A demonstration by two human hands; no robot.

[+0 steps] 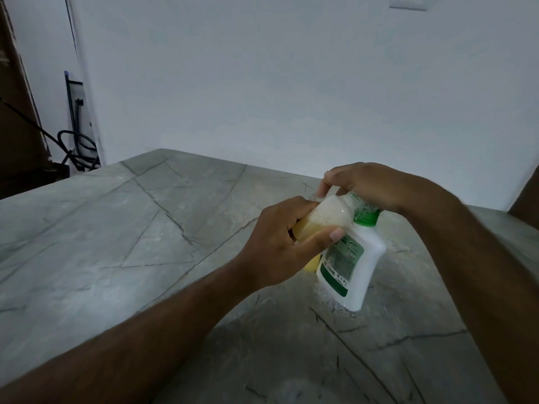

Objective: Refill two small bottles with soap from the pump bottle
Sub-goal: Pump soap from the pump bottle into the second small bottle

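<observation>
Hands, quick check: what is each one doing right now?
Left hand: grips the small bottle, tilted toward the pump bottle.
Right hand: fingers curled over the pump bottle's top, pressing or gripping it.

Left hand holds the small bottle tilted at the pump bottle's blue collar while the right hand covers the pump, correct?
Not quite: the head view shows the pump bottle has a green collar, not blue. The left hand does hold the small bottle tilted there, right hand over the pump.
</observation>
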